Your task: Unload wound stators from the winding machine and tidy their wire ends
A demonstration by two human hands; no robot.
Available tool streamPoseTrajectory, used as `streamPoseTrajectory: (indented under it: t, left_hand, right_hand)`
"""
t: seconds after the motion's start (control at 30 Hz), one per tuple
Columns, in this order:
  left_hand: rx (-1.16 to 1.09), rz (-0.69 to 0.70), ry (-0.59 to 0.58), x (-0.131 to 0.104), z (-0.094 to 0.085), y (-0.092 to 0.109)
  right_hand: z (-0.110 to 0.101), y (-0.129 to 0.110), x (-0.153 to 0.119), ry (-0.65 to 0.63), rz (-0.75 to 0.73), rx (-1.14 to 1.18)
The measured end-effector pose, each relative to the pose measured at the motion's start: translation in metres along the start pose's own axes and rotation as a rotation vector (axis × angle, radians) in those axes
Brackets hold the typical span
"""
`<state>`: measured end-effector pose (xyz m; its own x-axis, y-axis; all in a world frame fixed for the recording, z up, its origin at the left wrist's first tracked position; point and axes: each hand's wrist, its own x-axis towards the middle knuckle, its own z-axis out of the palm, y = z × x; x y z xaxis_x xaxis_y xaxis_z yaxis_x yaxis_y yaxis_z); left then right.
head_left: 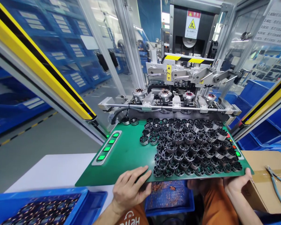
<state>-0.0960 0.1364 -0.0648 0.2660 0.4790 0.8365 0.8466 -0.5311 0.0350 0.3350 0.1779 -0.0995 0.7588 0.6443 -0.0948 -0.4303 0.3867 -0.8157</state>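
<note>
Left hand point(132, 189): fingers extended and slightly spread, reaching over the near edge of the green table point(126, 153); no ring held. Right hand point(236, 184): at the near right corner of the same table, thumb up against the corner; the other fingers are largely hidden, so their grip cannot be told.

Ring parts point(190, 142), numerous, black-toothed with bare metal outer walls: crowded in rows over the centre and right of the green table, just beyond and between the hands, some stacked. Two sit apart at the back left.

Blue tray point(178, 210), below the near edge: reddish-brown scraps inside. Orange clothing point(215, 203), on the person, white lettering at lower left.

Blue bin point(81, 198), lower left: copper-coloured rings within. White table point(61, 165): beneath the green one.

Cardboard box point(259, 159), right: pliers point(275, 187), blue-handled, lying open on top.

Button strip point(106, 149), left side of the green table: four lit green buttons.

Machine point(184, 73), behind: four round fixtures point(165, 95) in a row, black-and-yellow striped bar above, warning sign point(192, 26) higher up.

Yellow guard post point(43, 70), left; its counterpart point(269, 100), right.
</note>
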Motion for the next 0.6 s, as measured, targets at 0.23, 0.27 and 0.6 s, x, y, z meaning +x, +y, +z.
streamPoseTrajectory:
  t: [0.23, 0.27, 0.6]
  left_hand:
    - [-0.004, 0.011, 0.005, 0.0005, -0.0001, 0.0005]
    - [-0.005, 0.010, 0.006, 0.0008, -0.0002, 0.0005]
    - [-0.007, 0.000, 0.000, 0.0007, 0.0003, -0.0001]
  right_hand:
    - [0.0031, -0.0008, -0.0039, 0.043, -0.044, -0.018]
    - [0.0039, -0.0012, -0.0046, 0.047, -0.044, -0.016]
    - [0.0039, -0.0015, -0.0047, 0.024, -0.056, -0.016]
